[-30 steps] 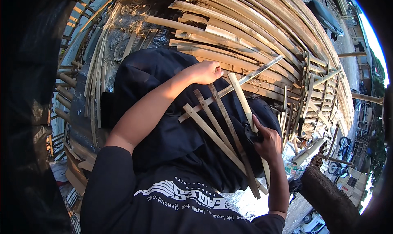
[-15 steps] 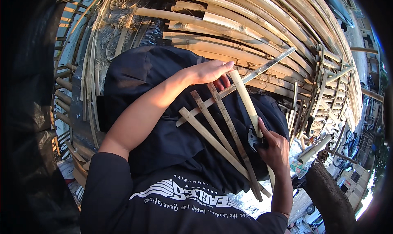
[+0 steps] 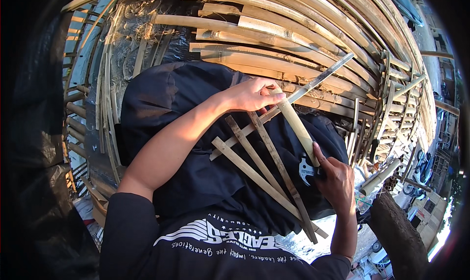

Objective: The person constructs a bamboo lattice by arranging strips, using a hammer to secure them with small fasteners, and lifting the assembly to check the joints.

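**Two hands on a bamboo piece above a lap of split strips**

Closest to us, our dark printed shirt (image 3: 215,241) fills the lower edge, and dark cloth (image 3: 196,133) covers our lap. Across that cloth lie three loose bamboo strips (image 3: 264,172), slanting from upper left to lower right, their lower ends reaching past the knee.

Our right hand (image 3: 338,179) is closed around the lower end of a short, pale bamboo piece (image 3: 296,126), thumb raised along it, just beside a white patch on the cloth. Our left hand (image 3: 252,95) comes in across the lap, its fingers pinched together on the upper end of the same piece. The piece runs tilted between the two hands, held above the lap. A long thin slat (image 3: 313,84) crosses beneath the left fingers and points up to the right; we cannot tell whether the hand grips it too.

Beyond the hands, a curved bamboo frame (image 3: 293,30) of many split lengths spans the view. At the far right, a street scene shows dimly.
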Demonstrator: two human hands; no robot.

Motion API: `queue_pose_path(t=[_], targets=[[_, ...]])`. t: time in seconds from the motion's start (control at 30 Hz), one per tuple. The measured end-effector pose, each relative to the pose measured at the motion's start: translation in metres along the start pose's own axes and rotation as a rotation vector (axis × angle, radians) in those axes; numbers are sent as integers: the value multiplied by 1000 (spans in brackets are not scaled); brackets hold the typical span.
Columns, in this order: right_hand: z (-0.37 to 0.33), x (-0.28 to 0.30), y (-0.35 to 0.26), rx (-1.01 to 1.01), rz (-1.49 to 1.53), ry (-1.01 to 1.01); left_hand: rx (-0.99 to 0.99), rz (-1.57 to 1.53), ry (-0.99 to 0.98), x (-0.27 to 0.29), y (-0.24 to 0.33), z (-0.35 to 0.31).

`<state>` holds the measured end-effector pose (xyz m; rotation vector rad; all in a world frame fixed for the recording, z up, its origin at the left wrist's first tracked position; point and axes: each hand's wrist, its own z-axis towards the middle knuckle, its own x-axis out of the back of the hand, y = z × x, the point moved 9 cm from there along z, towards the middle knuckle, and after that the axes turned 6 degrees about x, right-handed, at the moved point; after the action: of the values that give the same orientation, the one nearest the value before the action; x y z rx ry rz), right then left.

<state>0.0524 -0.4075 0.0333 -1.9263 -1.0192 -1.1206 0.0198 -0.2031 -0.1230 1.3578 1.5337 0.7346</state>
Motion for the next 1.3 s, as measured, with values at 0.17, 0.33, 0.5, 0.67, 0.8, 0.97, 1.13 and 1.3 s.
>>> queue_pose_path(t=[0.17, 0.33, 0.5, 0.67, 0.8, 0.97, 1.13, 1.3], targets=[[0, 1, 1, 5, -60, 10, 57, 144, 80, 5, 7, -6], [5, 1, 5, -9, 36, -11, -48, 152, 89, 6, 3, -2], [7, 0, 6, -27, 35, -30, -1, 88, 63, 4, -7, 2], [8, -1, 7, -53, 53, -62, 94, -154, -39, -8, -7, -2], [8, -3, 8, -45, 86, -32, 49, -165, -10, -7, -5, -3], [8, -1, 6, -72, 235, -22, -1, -79, 6, -5, 0, -2], [11, 13, -10, 29, 338, 22, 30, -78, 33, -5, 3, -6], [15, 28, -9, -58, 358, 190, 94, -67, 86, -3, 5, -9]])
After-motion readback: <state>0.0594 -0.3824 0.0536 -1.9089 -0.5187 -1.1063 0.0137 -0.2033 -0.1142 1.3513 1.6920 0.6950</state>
